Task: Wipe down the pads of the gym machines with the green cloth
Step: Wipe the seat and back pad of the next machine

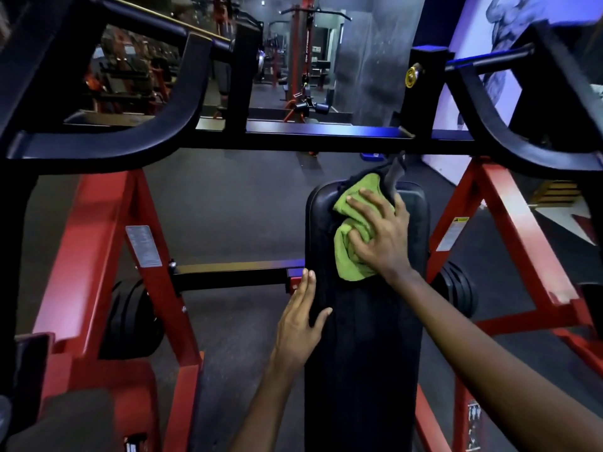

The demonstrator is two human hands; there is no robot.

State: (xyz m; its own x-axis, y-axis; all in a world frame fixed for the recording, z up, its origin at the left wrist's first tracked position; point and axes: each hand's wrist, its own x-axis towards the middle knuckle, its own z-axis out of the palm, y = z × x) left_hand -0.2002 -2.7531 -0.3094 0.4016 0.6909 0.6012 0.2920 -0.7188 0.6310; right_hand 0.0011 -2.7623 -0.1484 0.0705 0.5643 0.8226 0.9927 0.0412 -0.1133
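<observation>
Red steel frame [94, 243] with black arms brackets the machine, and down its middle runs the long black pad [365, 337], upright and slightly tilted. The left hand [301, 318] steadies the pad's left edge, its grip spread flat and holding nothing. The right hand [380, 233] presses the green cloth [350, 256] against the pad's upper part, fingers splayed over it rather than closed round it. The cloth is bunched (only part touches), so a loose fold could slip from under the palm, leaving strips unwiped.
</observation>
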